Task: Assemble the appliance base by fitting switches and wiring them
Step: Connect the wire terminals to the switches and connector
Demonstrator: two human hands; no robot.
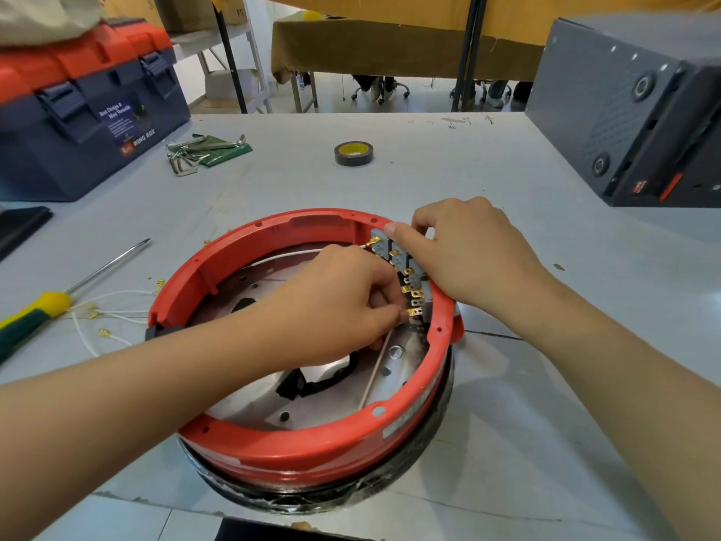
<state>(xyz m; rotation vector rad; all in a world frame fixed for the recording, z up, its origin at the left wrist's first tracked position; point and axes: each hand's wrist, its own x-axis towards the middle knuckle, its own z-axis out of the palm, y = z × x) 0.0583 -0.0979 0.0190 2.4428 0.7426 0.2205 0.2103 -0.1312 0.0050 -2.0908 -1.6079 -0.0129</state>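
A round red appliance base (273,443) lies upside down on the grey table, its metal inner plate showing. A row of grey switches with brass terminals (405,275) sits against the inner right wall. My left hand (335,302) reaches inside and pinches the end of a white wire (374,372) at a lower brass terminal. My right hand (468,247) rests over the rim, its thumb and fingers gripping the switch block from above. A second white wire (285,256) runs along the far inner wall.
Loose white wires with brass connectors (105,314) lie left of the base beside a yellow-green screwdriver (58,302). Behind are hex keys (195,152), a tape roll (353,153), a blue-orange toolbox (78,111) and a grey case (632,107) at right.
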